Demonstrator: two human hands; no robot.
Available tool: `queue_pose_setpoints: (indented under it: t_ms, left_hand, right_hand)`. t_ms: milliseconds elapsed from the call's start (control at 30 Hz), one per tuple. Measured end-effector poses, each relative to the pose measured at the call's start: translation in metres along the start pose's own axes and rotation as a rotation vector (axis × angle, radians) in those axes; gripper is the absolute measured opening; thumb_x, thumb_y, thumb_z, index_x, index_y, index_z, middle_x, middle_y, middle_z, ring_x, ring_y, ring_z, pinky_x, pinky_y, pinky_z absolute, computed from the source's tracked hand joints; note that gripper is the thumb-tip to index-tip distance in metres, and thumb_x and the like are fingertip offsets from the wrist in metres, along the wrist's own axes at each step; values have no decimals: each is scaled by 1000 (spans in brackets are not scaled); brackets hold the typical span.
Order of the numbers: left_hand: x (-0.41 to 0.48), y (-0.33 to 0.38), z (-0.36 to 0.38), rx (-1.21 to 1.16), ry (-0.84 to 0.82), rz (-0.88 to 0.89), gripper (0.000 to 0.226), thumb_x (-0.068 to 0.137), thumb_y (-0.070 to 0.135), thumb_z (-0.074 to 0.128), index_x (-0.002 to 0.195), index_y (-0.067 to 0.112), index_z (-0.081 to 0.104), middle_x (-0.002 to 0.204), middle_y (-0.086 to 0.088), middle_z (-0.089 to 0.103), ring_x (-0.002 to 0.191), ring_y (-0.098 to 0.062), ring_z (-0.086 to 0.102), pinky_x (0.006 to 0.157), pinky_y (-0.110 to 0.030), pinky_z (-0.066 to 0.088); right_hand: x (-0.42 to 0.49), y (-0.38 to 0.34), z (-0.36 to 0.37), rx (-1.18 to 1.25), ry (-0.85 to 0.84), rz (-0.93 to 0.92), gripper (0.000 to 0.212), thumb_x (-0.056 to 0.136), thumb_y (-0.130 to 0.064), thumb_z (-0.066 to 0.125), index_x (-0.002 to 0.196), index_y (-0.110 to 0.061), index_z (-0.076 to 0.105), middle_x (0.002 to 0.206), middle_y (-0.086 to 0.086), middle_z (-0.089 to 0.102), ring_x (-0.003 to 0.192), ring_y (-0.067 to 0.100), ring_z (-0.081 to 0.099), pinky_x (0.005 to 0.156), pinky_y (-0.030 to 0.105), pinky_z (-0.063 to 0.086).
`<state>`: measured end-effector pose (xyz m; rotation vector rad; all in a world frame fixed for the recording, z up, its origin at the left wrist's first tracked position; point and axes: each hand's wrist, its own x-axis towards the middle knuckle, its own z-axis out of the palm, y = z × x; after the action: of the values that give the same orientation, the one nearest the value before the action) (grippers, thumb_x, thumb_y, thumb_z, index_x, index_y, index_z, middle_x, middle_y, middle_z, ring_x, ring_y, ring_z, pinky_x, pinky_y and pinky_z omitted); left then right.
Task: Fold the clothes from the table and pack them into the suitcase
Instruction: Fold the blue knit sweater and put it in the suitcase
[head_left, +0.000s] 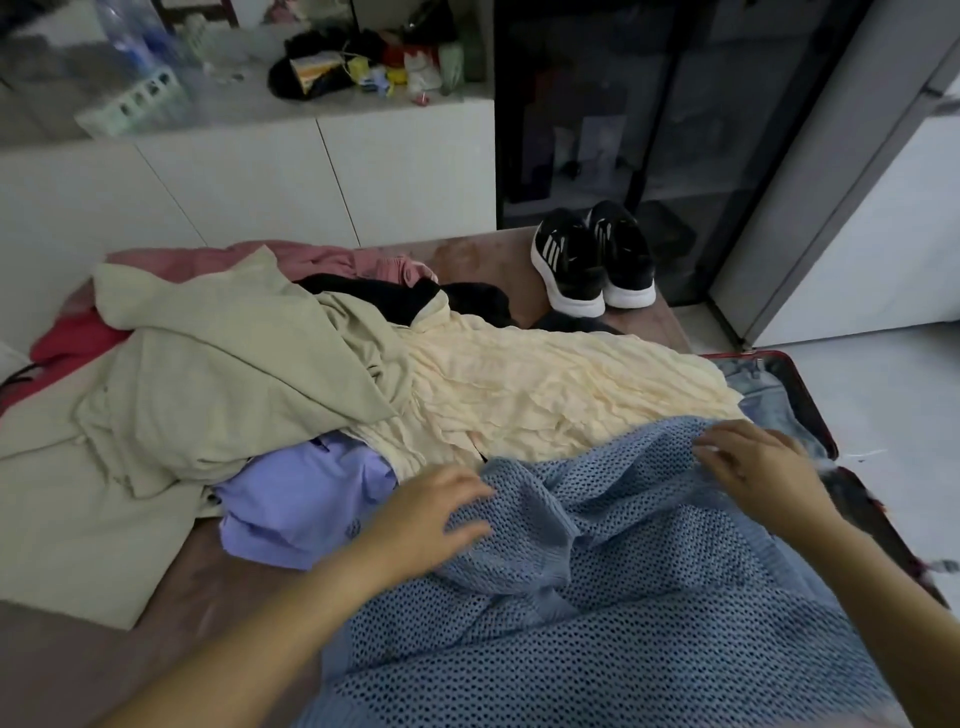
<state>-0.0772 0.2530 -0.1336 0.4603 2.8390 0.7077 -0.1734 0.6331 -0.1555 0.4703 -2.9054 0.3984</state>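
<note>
Item: blue mesh knit (623, 597), one, unfolded, on the table (104, 670). It lies beneath and between both hands, with its long axis running from the wearer out to the fingertips and a bunched ridge midway. Left hand (436, 514): fingers (472, 488) and thumb loosely spread, pinching the ridge's left end. Right hand (763, 467): fingertips curled over the far edge, apparently gripping it. Suitcase (815, 410): open, just right of the right fingers, so the right hand is nearer. Cream crinkled garment (545, 384): just beyond both sets of fingertips. Lilac shirt (306, 499): left of the left fingers. Judgement: the fold needs the ridge flattened first.
</note>
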Motion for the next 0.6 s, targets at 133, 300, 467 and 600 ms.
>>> queue_pose_setpoints:
  t_ms: [133, 300, 467, 600]
  left_hand:
    - [7, -29, 2, 140, 8, -146, 57, 86, 50, 59, 135, 25, 44, 134, 6, 49, 123, -12, 44, 100, -29, 36]
    - [5, -25, 10, 382, -119, -213, 38, 90, 40, 54, 123, 21, 51, 120, -2, 53, 113, -23, 51, 85, -35, 40]
    - [8, -28, -8, 197, 206, -236, 33, 87, 28, 57, 120, 24, 57, 116, 2, 51, 105, -21, 55, 78, -33, 48]
    - [-13, -18, -12, 325, 211, -51, 39, 73, 20, 70, 109, 24, 56, 109, 8, 47, 90, -15, 57, 58, -28, 46]
  right_hand:
    - [23, -11, 12, -64, -109, 53, 33, 92, -30, 57, 124, -25, 60, 127, -1, 61, 108, 25, 61, 100, 48, 36]
    - [40, -14, 17, -238, -207, 38, 18, 90, -23, 55, 103, -24, 67, 103, -1, 67, 94, 25, 61, 92, 39, 34]
    - [51, -3, -4, -170, 31, 104, 10, 78, -11, 67, 85, -17, 70, 85, 8, 68, 81, 33, 63, 81, 46, 40]
    - [27, 3, -19, -200, 108, -81, 11, 66, -15, 67, 74, -21, 62, 77, 1, 62, 78, 30, 61, 84, 41, 33]
